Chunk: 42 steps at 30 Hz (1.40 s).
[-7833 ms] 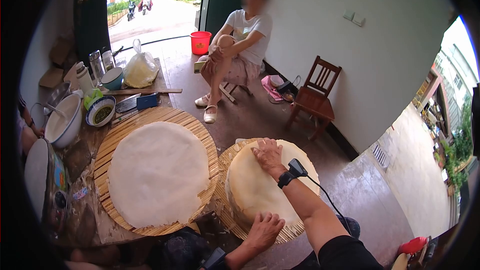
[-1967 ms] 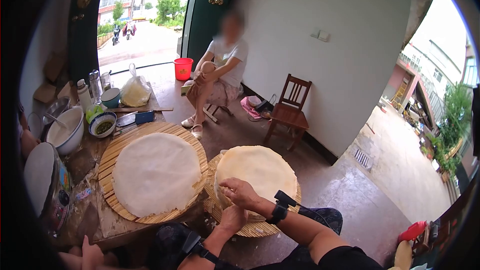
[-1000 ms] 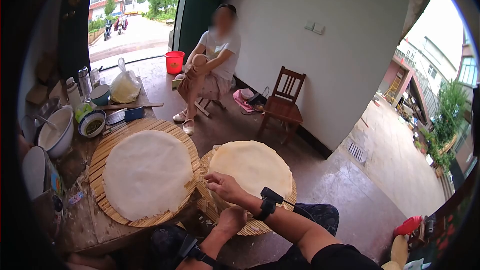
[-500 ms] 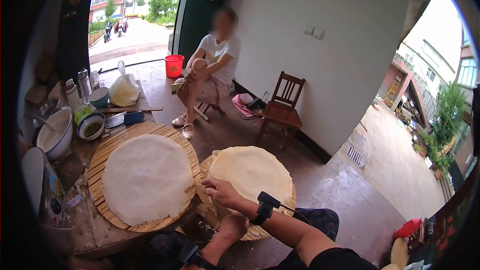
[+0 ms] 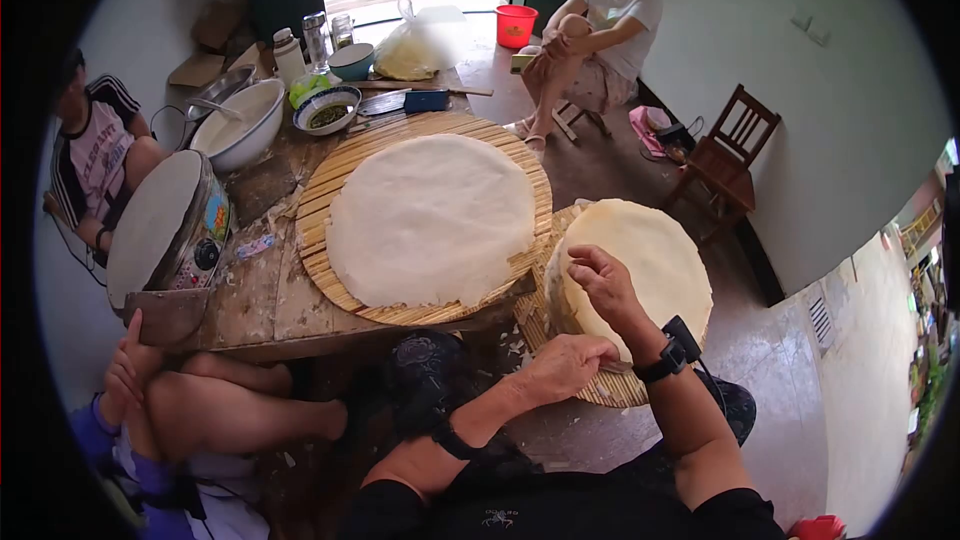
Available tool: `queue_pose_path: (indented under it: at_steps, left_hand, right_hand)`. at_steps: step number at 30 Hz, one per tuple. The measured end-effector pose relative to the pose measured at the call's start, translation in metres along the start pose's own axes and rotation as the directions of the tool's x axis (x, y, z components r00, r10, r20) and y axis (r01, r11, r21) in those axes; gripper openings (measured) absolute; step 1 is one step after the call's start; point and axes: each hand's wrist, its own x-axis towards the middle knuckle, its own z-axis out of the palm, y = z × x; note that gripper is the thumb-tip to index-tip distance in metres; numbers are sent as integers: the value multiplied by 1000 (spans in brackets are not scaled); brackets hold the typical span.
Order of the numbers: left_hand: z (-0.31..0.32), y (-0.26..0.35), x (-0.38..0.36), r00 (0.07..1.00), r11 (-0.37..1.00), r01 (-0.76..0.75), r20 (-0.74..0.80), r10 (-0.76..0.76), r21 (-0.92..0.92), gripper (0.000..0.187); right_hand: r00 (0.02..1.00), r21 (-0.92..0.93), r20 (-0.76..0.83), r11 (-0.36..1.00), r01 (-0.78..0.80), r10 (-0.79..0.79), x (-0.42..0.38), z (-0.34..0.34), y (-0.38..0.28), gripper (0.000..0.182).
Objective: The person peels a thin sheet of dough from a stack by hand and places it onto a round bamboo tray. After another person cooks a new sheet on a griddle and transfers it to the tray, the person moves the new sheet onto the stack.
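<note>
My right hand (image 5: 608, 290) is over the near left part of a thick stack of round thin flatbreads (image 5: 650, 260), its fingers curled together; what they hold, if anything, is too small to tell. Below it, my left hand (image 5: 568, 368) touches the stack's near edge with fingers closed, and their grip is unclear. The stack rests on a round slatted mat (image 5: 622, 392). To the left, one more pale flatbread (image 5: 430, 220) lies flat on a larger slatted mat (image 5: 313, 230) on the wooden table (image 5: 285, 315).
A round griddle (image 5: 155, 225) stands at the table's left, near a batter bowl (image 5: 245, 125) and a sauce bowl (image 5: 328, 112). One person (image 5: 620, 20) sits beyond, others (image 5: 100, 145) at left. A red bucket (image 5: 515, 28) and wooden chair (image 5: 725, 160) stand behind.
The view has swung left and down, bringing the griddle and the people at left into sight. My left hand has moved out to the stack's near edge, and my right hand is now more upright.
</note>
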Motion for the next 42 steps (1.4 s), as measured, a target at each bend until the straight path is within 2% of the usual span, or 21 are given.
queue_pose_path:
  at_steps: [1, 4, 5, 6, 8, 9, 12, 13, 14, 16, 17, 19, 23, 25, 28, 32, 33, 34, 35, 39, 42]
  left_hand:
    - [-12, 13, -4, 999, 989, 31, -28, -36, -145, 19]
    - [-60, 17, -16, 917, 994, 5, -395, -49, -111, 15]
    - [-84, 16, -21, 859, 995, 49, -512, 1, 84, 19]
    - [-106, -5, -28, 767, 980, 129, -641, -3, 150, 22]
    - [-154, -19, -45, 641, 875, 295, -759, 116, 384, 32]
    - [-173, -25, -54, 587, 833, 367, -798, 137, 414, 34]
    - [-244, -113, -96, 499, 787, 470, -855, 138, 401, 37]
    - [-258, -132, -101, 448, 767, 505, -880, 158, 395, 38]
    - [-259, -122, -99, 452, 766, 501, -877, 165, 403, 38]
    - [-253, -95, -98, 340, 893, 449, -930, -135, 35, 38]
    - [-256, -100, -98, 343, 893, 448, -930, -132, 39, 38]
    - [-266, -124, -106, 306, 948, 306, -933, -190, -92, 39]
    - [-287, -153, -116, 343, 886, 463, -925, -160, 19, 43]
    - [-284, -139, -111, 418, 904, 427, -882, -216, -19, 43]
    - [-276, -119, -102, 410, 918, 386, -874, -259, -91, 43]
    - [-277, -121, -104, 441, 883, 468, -874, -205, 29, 42]
    - [-278, -127, -103, 454, 928, 372, -866, -208, -28, 41]
    - [-277, -129, -102, 464, 957, 277, -860, -213, -88, 40]
    - [-278, -132, -102, 474, 952, 291, -850, -230, -95, 40]
    - [-268, -107, -99, 446, 902, 429, -858, -256, -46, 40]
    - [-266, -99, -97, 452, 898, 439, -854, -259, -39, 40]
  right_hand:
    - [1000, -3, -6, 1000, 11, -11, 0, 0, 10, 31]
    - [1000, -49, -9, 999, -24, 24, -13, -18, 19, 32]
    - [999, -105, -31, 994, -16, 13, -16, -17, 13, 33]
    - [999, -115, -53, 993, 1, -7, -17, -16, 14, 33]
    - [999, -107, -40, 994, 25, -29, -20, -18, 4, 33]
    - [999, -98, -38, 995, 29, -32, -19, -17, 6, 32]
    - [998, -68, -40, 997, 41, -43, -12, -9, 14, 31]
    - [999, -49, -25, 999, 23, -24, -11, -6, 12, 32]
    - [1000, -32, -10, 999, 4, -4, -10, -5, 10, 33]
    - [1000, -3, -2, 1000, 10, -10, -5, 4, 12, 33]
    - [1000, 23, 12, 1000, 13, -13, -2, 8, 13, 34]
    - [1000, 3, 25, 1000, -9, 9, 3, 11, 10, 34]
    - [1000, -11, 8, 1000, -23, 23, 10, 23, 12, 34]
    - [1000, -7, 8, 1000, -28, 28, 12, 24, 12, 34]
    - [999, 2, -4, 999, -35, 35, 13, 27, 13, 35]
    - [996, 40, -54, 997, -64, 66, 19, 32, 25, 39]
    - [996, 45, -47, 996, -72, 75, 19, 31, 23, 39]
    - [987, 117, -8, 980, -160, 162, 19, 28, 17, 40]
    - [967, 185, 46, 949, -257, 252, 17, 28, 13, 41]
    - [961, 398, 125, 875, -277, 248, 18, 34, 18, 40]
    - [952, 420, 158, 855, -304, 261, 15, 36, 10, 38]
